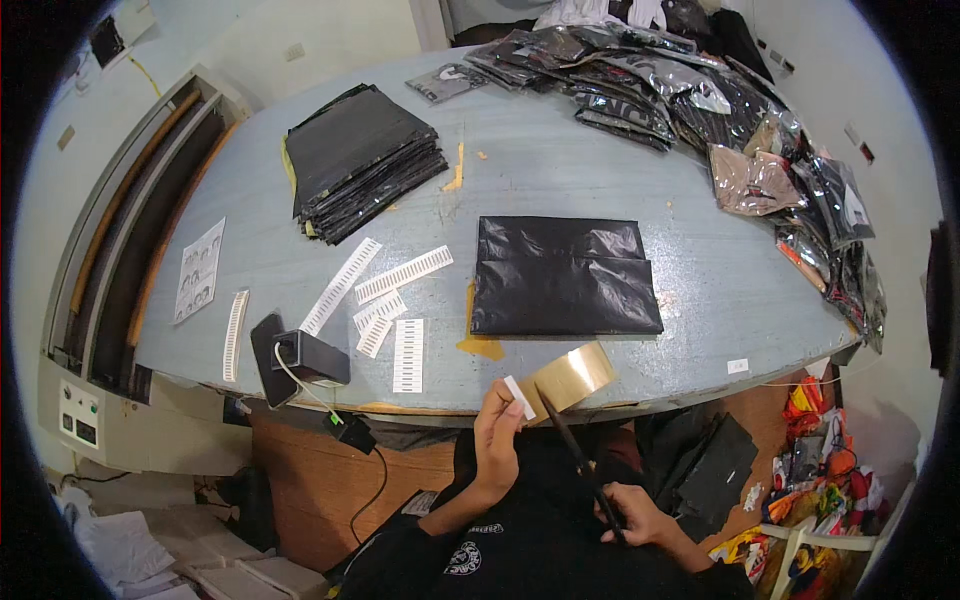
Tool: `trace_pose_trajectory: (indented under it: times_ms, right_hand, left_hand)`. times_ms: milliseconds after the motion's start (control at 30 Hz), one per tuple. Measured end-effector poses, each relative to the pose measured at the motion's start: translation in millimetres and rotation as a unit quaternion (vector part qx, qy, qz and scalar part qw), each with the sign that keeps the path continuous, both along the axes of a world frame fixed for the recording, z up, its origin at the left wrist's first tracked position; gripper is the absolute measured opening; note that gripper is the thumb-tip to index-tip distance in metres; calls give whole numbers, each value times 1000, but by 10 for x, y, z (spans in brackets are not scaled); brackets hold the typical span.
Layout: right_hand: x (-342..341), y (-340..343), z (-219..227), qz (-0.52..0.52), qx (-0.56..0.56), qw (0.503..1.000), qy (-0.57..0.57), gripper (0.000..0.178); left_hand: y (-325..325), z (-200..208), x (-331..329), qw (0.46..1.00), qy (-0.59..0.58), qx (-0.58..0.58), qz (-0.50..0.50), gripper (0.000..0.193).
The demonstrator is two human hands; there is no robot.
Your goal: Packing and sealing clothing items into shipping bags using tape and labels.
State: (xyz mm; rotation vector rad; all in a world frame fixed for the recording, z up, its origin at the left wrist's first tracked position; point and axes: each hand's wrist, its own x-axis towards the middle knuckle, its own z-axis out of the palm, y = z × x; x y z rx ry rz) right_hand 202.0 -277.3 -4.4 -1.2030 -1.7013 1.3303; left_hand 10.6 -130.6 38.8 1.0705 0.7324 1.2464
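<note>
My left hand (497,432) is closed, pinching the end of a tan packing tape with a small white label (520,397) at the fingertips. The tape roll (577,376) lies at the table's front edge, just right of those fingers. My right hand (640,515) is wrapped round the handles of black scissors (575,447). Their tips reach up to the tape between my left fingers and the roll; whether they touch it, I cannot tell. Behind the roll, a folded black plastic bag (567,285) lies flat.
A stack of black bags (365,160) stands at the far left. Several printed label strips (408,355), a phone on a black stand (312,358) and a picture sheet (200,270) lie nearer. Packed garments (640,85) heap along the back right. Black bags (715,465) lie below the table.
</note>
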Motion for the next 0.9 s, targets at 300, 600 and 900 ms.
trace_pose_trajectory:
  times_ms: [300, 600, 900]
  right_hand:
    - [252, 199, 77, -214, 225, 951, -18, 53]
    - [927, 733, 188, -510, 99, 793, -320, 31]
    - [973, 916, 41, -522, 139, 766, -350, 33]
  left_hand:
    - [83, 108, -35, 996, -6, 72, 47, 23]
    - [691, 37, -100, 944, 98, 314, -4, 61]
    - [858, 384, 43, 877, 171, 432, -126, 102]
